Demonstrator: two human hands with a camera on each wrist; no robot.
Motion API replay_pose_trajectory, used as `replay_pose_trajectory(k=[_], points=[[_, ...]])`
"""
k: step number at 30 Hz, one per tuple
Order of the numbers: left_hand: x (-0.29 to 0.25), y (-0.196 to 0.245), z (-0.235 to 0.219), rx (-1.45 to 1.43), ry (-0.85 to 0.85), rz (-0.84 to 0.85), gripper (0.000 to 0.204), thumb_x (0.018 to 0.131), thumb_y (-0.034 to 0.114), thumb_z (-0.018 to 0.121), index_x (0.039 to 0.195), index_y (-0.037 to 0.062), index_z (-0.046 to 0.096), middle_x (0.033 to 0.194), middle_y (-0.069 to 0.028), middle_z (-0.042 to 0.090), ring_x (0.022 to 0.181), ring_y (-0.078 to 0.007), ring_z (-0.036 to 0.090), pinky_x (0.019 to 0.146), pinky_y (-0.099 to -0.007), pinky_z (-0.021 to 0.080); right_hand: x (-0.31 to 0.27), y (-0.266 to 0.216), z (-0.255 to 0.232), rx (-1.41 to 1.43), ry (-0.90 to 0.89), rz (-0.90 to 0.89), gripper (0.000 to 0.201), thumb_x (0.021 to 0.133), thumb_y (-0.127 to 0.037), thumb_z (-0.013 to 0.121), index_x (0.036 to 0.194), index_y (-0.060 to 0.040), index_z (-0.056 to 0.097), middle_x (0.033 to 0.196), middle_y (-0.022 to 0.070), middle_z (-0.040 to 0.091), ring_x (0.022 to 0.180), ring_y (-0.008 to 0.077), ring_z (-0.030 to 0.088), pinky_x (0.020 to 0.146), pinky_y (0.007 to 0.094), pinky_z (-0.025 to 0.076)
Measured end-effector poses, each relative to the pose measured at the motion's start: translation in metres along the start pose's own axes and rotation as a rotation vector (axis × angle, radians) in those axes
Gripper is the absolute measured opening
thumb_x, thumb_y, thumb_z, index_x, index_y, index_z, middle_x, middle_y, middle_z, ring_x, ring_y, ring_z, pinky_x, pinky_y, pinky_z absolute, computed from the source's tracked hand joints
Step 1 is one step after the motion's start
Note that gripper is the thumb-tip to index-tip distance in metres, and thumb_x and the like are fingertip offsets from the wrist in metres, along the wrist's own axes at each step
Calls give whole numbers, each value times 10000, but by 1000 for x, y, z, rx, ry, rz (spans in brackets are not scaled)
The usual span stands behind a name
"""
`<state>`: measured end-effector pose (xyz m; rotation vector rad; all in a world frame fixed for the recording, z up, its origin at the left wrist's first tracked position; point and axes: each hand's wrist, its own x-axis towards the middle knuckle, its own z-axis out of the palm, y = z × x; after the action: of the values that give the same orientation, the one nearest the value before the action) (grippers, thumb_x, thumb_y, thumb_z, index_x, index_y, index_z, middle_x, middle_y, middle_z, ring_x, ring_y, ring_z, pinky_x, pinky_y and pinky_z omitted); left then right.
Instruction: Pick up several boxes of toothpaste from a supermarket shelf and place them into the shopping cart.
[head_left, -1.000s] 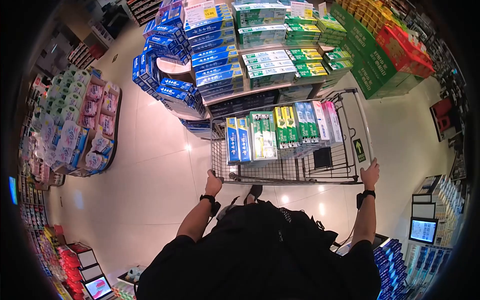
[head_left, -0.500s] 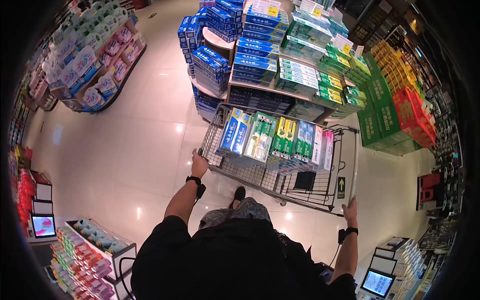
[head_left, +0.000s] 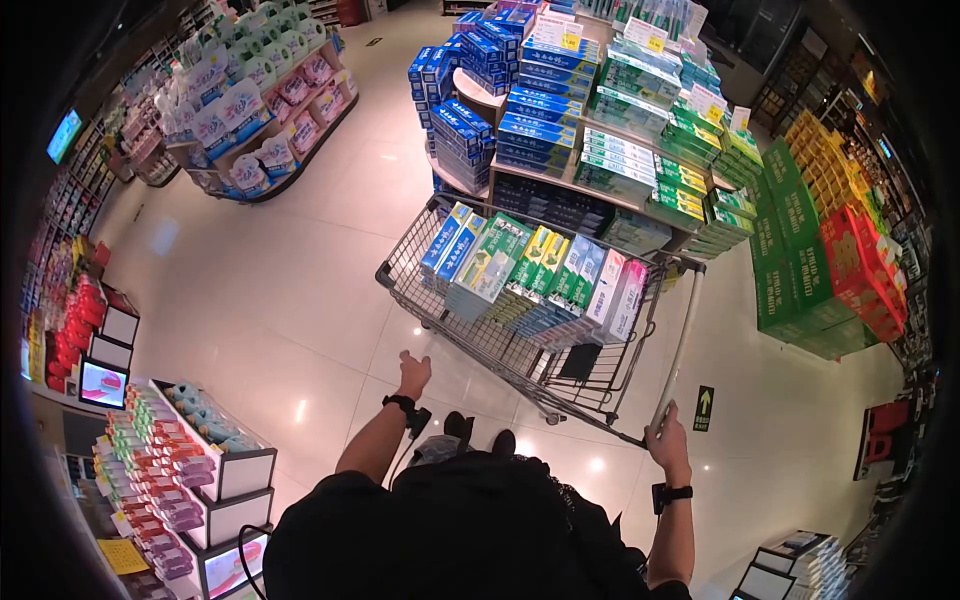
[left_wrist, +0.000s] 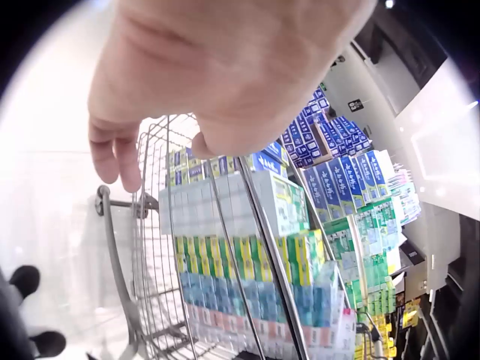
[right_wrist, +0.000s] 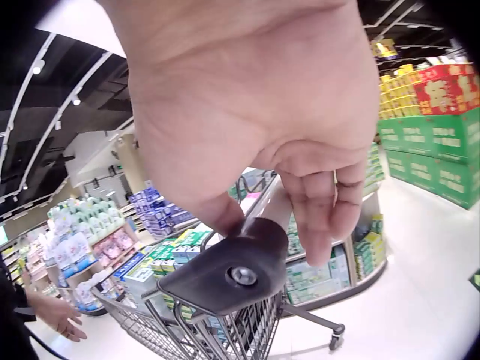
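A wire shopping cart [head_left: 470,345] stands at an angle before me, holding upright rows of toothpaste boxes: blue ones [head_left: 456,243], green Darlie ones [head_left: 497,258], yellow-green, pale blue and pink ones [head_left: 628,298]. My right hand [head_left: 668,442] grips the near end of the cart's handle [head_left: 686,340]. In the right wrist view the thumb and fingers go round the grey bar beside its black end cap [right_wrist: 232,274]. My left hand [head_left: 415,376] hangs off the cart's near side, fingers loosely bent and holding nothing. The left wrist view shows that hand [left_wrist: 225,67] over the wire side.
A display of toothpaste boxes [head_left: 545,125] stands right behind the cart. Green cartons [head_left: 800,260] are stacked to the right. Tissue packs [head_left: 225,115] fill a stand at far left, and a stepped rack [head_left: 235,470] of small packs is near left. Tiled floor [head_left: 330,270] lies between.
The left hand has let go of the cart's front edge and come away from it. The cart has turned, its handle end swinging toward me, with the right hand staying on the handle.
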<state>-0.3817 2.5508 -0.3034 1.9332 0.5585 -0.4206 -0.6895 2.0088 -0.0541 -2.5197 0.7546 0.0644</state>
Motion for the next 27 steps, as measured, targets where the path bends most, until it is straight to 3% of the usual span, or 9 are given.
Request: replay_pose_trajectory(k=[3,8,12,14,20,24,25,26,27], points=[[-73,-8,-10,16,-41,-26,841,978,309,706,1599,-98,309,1519,-470,430,1425,-557,497,1181,-553,452,-13,-14,25,-111,-82,-150,1026,923,-257,799,1610,203,192,959,326,760,890,505,757,813,542,618],[-166,47,-8,209,-56,341,629,969,286,731,1464,-55,545,1446,-374,507,1316,-501,577,1129,-502,502,-22,-61,41,-35,-112,-243,1157,933,-303,808,1671,170,53,851,293,759,828,487,762,770,545,621],[-223,103,-12,135,-88,508,507,978,255,738,1389,-18,622,1374,-302,619,1228,-444,663,1046,-484,553,-18,-99,54,-136,-222,-457,1054,975,-401,764,1693,107,183,821,262,763,782,466,760,736,540,617],[-241,118,-3,138,-219,701,436,1026,250,722,1358,-23,652,1265,-209,719,1167,-344,729,963,-441,585,-13,-113,62,-215,-244,-570,1017,993,-443,742,1694,88,231,807,254,762,775,458,761,725,539,616],[-298,113,32,455,-480,842,487,1003,306,754,1352,-17,648,1209,-205,750,1118,-379,734,936,-465,588,-14,-160,81,-247,-419,-773,924,1065,-512,629,1661,114,303,838,282,752,805,476,749,735,565,593],[-324,103,29,637,-471,751,484,1012,358,727,1320,-7,646,1216,-208,742,1152,-398,701,1021,-543,534,-9,-189,104,-291,-438,-980,841,1013,-330,691,1629,124,344,855,261,760,786,445,760,732,546,610],[-325,96,28,729,-315,795,499,1012,396,714,1311,3,637,1179,-195,743,1186,-399,678,1074,-604,475,-9,-198,108,-259,-412,-996,655,971,-230,695,1532,57,518,901,251,769,798,444,767,743,548,614],[-325,90,29,819,-165,834,516,1012,433,701,1301,13,628,1142,-181,744,1221,-401,655,1126,-665,415,-8,-205,109,-259,-417,-997,655,971,-230,695,1532,57,518,901,251,769,798,444,767,743,548,614],[-320,87,28,818,-165,829,516,1012,433,701,1301,13,628,1142,-181,744,1221,-401,655,1126,-665,415,-2,-213,110,-234,-338,-1082,510,941,-198,701,1396,18,621,895,226,760,811,434,760,740,540,611]])
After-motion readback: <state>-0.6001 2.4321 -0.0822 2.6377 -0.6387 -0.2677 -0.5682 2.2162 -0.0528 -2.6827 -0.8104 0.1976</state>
